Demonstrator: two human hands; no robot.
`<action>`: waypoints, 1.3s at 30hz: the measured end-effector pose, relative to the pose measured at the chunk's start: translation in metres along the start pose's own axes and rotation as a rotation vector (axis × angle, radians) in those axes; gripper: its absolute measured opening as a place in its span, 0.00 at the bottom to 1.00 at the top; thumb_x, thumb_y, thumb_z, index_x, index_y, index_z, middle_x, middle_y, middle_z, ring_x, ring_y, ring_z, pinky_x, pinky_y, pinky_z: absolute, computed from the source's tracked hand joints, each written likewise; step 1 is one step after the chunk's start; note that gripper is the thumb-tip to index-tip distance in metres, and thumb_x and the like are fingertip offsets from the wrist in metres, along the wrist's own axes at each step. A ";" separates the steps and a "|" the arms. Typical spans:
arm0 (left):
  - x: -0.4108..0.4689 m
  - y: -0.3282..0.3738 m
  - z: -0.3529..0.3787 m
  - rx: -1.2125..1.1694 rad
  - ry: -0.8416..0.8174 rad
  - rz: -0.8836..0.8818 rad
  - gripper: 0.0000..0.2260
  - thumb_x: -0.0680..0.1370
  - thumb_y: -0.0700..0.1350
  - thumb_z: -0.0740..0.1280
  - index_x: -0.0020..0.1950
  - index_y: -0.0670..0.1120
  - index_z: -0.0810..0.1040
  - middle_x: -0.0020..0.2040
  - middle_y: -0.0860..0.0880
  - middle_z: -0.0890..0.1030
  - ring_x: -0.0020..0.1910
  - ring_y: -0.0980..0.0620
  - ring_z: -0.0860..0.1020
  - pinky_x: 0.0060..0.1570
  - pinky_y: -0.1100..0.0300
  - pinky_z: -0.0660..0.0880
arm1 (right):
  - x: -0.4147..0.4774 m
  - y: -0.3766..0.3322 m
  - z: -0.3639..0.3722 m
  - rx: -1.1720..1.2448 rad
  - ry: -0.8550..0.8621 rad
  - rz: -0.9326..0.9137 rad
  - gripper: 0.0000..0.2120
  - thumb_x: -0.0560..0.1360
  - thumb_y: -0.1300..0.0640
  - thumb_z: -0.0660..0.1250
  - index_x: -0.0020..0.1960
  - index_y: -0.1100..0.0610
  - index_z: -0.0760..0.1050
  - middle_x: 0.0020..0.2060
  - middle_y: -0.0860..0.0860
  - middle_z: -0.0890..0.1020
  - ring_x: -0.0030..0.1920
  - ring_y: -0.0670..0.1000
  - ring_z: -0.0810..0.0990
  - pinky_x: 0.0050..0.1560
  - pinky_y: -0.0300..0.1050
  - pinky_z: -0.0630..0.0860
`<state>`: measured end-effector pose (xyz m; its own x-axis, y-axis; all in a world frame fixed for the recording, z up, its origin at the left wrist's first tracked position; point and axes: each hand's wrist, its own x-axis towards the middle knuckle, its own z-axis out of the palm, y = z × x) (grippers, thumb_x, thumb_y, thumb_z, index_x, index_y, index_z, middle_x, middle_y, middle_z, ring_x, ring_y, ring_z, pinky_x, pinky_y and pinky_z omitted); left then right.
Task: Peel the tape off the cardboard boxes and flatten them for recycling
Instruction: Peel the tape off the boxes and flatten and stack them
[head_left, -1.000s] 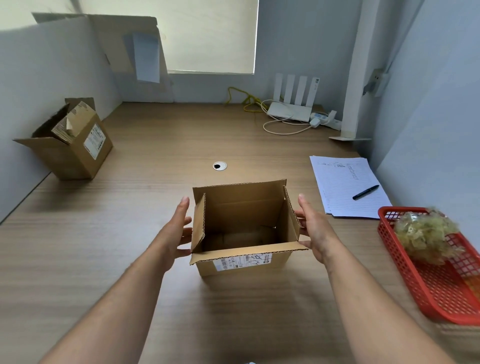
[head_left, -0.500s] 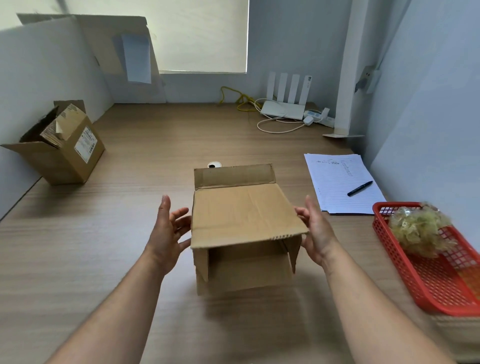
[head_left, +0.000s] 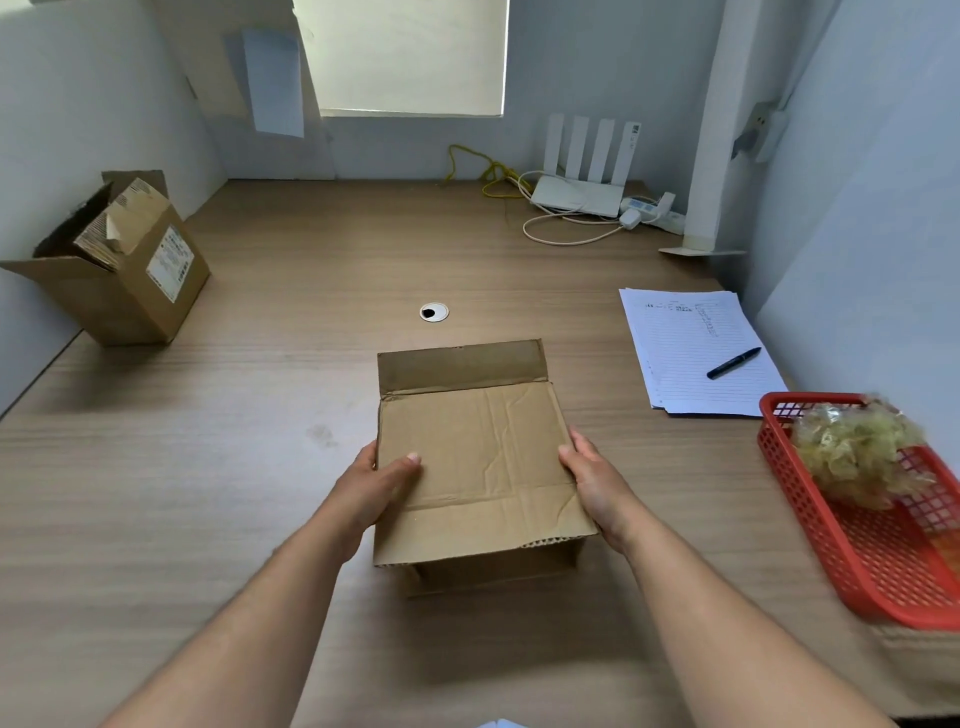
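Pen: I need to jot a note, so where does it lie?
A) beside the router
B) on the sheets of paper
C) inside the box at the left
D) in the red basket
B: the pen lies on the sheets of paper, apart from the red basket.

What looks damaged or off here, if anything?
The second box by the left wall sits tipped, and its flap is torn, exposing the corrugation. The held box has a creased top panel. Nothing looks spilled.
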<state>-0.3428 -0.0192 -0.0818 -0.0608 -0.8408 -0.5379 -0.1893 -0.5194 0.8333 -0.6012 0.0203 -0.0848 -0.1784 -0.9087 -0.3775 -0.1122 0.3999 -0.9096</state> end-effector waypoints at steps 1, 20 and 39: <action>0.001 -0.002 -0.001 0.000 0.019 -0.008 0.23 0.76 0.51 0.70 0.71 0.52 0.69 0.61 0.51 0.79 0.58 0.48 0.79 0.62 0.48 0.74 | 0.001 -0.001 0.003 -0.041 -0.010 0.000 0.24 0.83 0.56 0.54 0.77 0.55 0.54 0.74 0.49 0.62 0.74 0.48 0.61 0.75 0.46 0.55; 0.013 -0.013 -0.034 -0.121 0.050 -0.041 0.13 0.80 0.39 0.64 0.65 0.44 0.72 0.56 0.43 0.81 0.47 0.45 0.80 0.44 0.55 0.76 | 0.011 0.008 0.041 -0.521 -0.062 -0.015 0.29 0.83 0.50 0.50 0.78 0.50 0.39 0.78 0.52 0.47 0.77 0.53 0.45 0.76 0.51 0.44; 0.026 0.013 -0.027 -0.131 0.055 0.140 0.14 0.78 0.51 0.67 0.63 0.52 0.75 0.63 0.52 0.77 0.65 0.50 0.73 0.69 0.45 0.67 | 0.008 -0.008 -0.014 -0.090 -0.124 0.012 0.19 0.80 0.65 0.59 0.70 0.56 0.69 0.60 0.50 0.77 0.57 0.46 0.76 0.51 0.27 0.72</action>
<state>-0.3208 -0.0516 -0.0814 -0.0237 -0.9113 -0.4110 -0.0538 -0.4094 0.9108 -0.6156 0.0116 -0.0777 -0.0588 -0.9093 -0.4120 -0.1994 0.4151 -0.8877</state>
